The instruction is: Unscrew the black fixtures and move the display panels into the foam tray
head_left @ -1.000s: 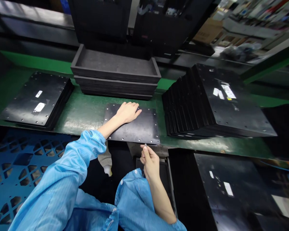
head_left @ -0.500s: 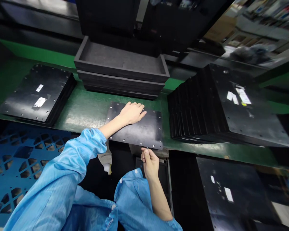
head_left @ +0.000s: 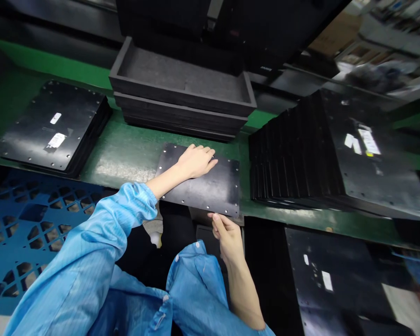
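A single black plate [head_left: 210, 182] lies flat on the green worktop [head_left: 126, 158], at its near edge, with small holes along its border. The left hand [head_left: 196, 161] rests palm down on the plate's far left part, fingers stretched out flat and together; it presses on the surface and grips nothing. The right hand [head_left: 227, 235] is at the plate's near edge, just below the middle of that edge. Its thumb and forefinger are pinched together, tips touching or all but touching the plate's rim; whether a small part sits in that pinch cannot be told. The plate therefore lies between the two hands, under the left and just beyond the fingertips of the right.

Behind the plate stands a pile of dark foam trays [head_left: 182, 98], the topmost showing its hollow. To the right, near the plate but apart from it, is a leaning stack of black plates [head_left: 322, 154] with white labels on the top one. To the far left lies a lower stack of plates [head_left: 52, 126], also labelled. A blue pallet [head_left: 28, 219] shows below the worktop on the left, and another black labelled panel [head_left: 329, 275] lies at lower right. Both arms wear light blue sleeves [head_left: 105, 252].
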A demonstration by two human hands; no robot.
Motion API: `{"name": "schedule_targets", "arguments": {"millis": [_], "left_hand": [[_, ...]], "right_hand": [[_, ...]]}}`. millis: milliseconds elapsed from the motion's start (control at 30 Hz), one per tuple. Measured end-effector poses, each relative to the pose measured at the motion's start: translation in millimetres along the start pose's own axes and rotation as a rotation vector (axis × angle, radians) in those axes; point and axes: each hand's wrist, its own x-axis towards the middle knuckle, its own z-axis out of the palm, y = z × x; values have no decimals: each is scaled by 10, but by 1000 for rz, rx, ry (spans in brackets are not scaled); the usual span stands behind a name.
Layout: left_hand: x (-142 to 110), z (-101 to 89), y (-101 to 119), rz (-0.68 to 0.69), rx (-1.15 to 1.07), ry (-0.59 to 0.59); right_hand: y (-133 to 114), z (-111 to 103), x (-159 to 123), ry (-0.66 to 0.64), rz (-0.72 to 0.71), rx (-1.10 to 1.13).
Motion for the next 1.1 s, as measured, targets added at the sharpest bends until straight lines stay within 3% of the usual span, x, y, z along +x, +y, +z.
{"name": "schedule_targets", "arguments": {"millis": [167,300,433,567,633,733,833,900,1000,1100], "left_hand": [[-35,-27,56,28,-39,18],[-325,-60,177,153,-52,-42],[-833,-64,216,297,-21,-151],[-1076,-96,146,260,18,-128],[-1001,-114,148,213,9,-132],[-679,-99,237,109,-25,-131],[-265,-17,358,-105,-9,6],[-52,57,412,-178,15,87],[80,145,442,-134,15,113],[55,171,448,-93,16,126]], "right_hand": [[-190,-84,-35,7,-156,-294],[-257,-108,-67,-6,-260,-447],[-134,-142,-21,15,-208,-382],[-18,-159,34,-27,-107,-217],[11,-130,49,-59,-67,-98],[46,-28,64,-59,-53,82],[68,84,62,-19,-49,203],[73,126,44,4,-47,227],[91,140,-7,27,-47,226],[157,152,-61,56,-61,233]]}}
